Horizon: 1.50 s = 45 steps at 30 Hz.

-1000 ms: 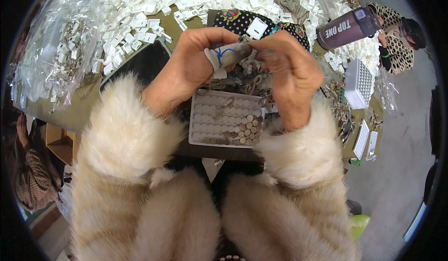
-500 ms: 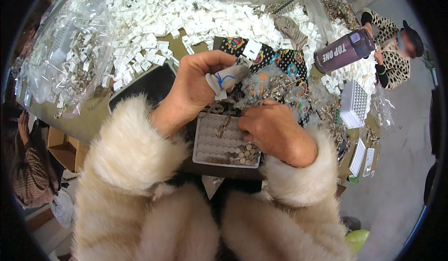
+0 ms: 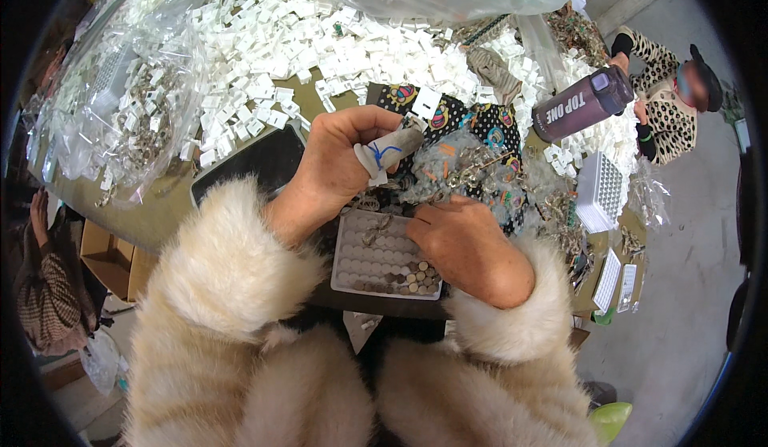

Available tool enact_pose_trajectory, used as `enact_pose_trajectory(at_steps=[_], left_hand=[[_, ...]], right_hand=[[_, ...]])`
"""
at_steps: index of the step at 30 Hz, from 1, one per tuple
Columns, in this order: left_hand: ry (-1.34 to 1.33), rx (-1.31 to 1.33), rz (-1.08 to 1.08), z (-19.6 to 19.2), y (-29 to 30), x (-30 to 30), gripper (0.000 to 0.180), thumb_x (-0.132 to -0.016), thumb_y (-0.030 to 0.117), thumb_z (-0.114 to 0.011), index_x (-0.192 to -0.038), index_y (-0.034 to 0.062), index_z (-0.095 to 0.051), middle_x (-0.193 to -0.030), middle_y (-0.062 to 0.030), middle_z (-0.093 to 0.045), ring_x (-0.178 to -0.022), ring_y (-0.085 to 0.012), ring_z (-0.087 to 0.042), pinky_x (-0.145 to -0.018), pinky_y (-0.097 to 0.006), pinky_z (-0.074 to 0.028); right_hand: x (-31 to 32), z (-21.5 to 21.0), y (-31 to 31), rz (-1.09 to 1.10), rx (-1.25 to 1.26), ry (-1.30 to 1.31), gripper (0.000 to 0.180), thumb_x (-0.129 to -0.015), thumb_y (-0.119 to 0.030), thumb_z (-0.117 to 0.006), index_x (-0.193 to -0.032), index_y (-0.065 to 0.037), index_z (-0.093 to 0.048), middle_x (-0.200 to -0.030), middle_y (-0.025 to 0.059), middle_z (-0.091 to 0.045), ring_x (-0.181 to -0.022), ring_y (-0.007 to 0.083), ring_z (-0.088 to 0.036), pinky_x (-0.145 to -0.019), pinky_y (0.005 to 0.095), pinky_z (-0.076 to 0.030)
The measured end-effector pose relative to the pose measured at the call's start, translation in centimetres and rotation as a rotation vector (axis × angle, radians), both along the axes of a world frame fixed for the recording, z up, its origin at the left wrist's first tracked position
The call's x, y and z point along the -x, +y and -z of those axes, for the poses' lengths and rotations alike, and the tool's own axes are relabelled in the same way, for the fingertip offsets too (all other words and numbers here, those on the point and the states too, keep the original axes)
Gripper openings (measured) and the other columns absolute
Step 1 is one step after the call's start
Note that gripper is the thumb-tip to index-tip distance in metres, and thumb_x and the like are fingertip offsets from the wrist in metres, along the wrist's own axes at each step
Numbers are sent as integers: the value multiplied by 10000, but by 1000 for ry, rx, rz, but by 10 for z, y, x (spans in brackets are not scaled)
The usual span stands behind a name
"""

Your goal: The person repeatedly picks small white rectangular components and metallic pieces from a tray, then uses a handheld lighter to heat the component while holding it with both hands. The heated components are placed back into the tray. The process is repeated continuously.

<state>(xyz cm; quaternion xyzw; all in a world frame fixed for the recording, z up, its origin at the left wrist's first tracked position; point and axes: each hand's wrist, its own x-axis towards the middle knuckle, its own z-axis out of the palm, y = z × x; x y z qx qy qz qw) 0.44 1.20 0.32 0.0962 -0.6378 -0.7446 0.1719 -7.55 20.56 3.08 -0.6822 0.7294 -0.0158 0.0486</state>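
My left hand (image 3: pixel 324 159) is closed, pinching a small white plastic casing (image 3: pixel 416 121) at its fingertips. A grey cloth finger cover (image 3: pixel 390 149), tied with blue string, sits over its thumb. My right hand (image 3: pixel 472 243) is lower and to the right, with fingers curled down at the far right edge of a white tray (image 3: pixel 349 265). Whatever those fingers pinch is hidden beneath them. Small round disc-like pieces (image 3: pixel 422 277) fill the tray's near right corner, and a tangle of thin metal parts (image 3: pixel 376 229) lies inside it. Beyond the right hand is a pile of grey and orange bits (image 3: pixel 448 163) on dotted cloth.
A large heap of white plastic casings (image 3: pixel 264 43) covers the table's far side. Left lie a black phone-like slab (image 3: pixel 252 167) and a clear plastic bag (image 3: pixel 152 87). A purple bottle (image 3: pixel 582 105) and a stack of white trays (image 3: pixel 600 191) stand right, near another person (image 3: pixel 668 119).
The whole view has shifted slightly, so the tray and table sit lower in the picture. My left hand keeps the white casing, and my right hand stays at the tray's edge.
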Motion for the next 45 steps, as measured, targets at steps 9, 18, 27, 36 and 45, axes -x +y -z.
enact_pose_trajectory(at_steps=[9, 18, 27, 36, 45], left_hand=[[92, -67, 24, 7, -1, 2, 219, -897, 69, -756, -1111, 31, -727, -903, -1, -725, -751, -42, -621, -638, -203, -494], [125, 117, -82, 5, 9, 1, 185, -890, 35, -744, -1067, -17, -726, -876, -17, -727, -771, -38, -617, -653, -220, -514], [118, 257, -104, 5, 13, 1, 144, -904, 25, -724, -1040, -22, -720, -843, -7, -720, -775, -35, -617, -667, -221, -517], [167, 95, -21, 5, 6, 0, 157, -909, 19, -717, -1062, -17, -704, -914, -25, -726, -818, -37, -620, -712, -212, -513], [86, 28, 10, 1, 8, -1, 118, -923, 56, -715, -1032, 11, -723, -863, 6, -713, -764, -20, -594, -644, -201, -485]], right_hand=[[19, -8, -19, 133, 760, -178, 171, -734, 20, -710, -886, -26, -646, -784, 127, -599, -713, 303, -635, -641, 390, -505], [19, -2, -28, 184, 901, -325, 281, -734, 126, -704, -1001, 40, -673, -867, 133, -631, -735, 258, -622, -646, 332, -498], [16, -3, -24, 239, 785, -501, 277, -793, 109, -671, -1064, 54, -677, -898, 118, -639, -775, 202, -635, -686, 297, -503], [12, 1, -32, 212, 916, -604, 310, -765, 141, -695, -1054, 32, -675, -919, 138, -634, -816, 252, -655, -721, 319, -524], [13, 10, -38, 238, 1110, -497, 266, -739, 156, -717, -961, 23, -656, -893, 131, -655, -788, 244, -647, -693, 314, -520]])
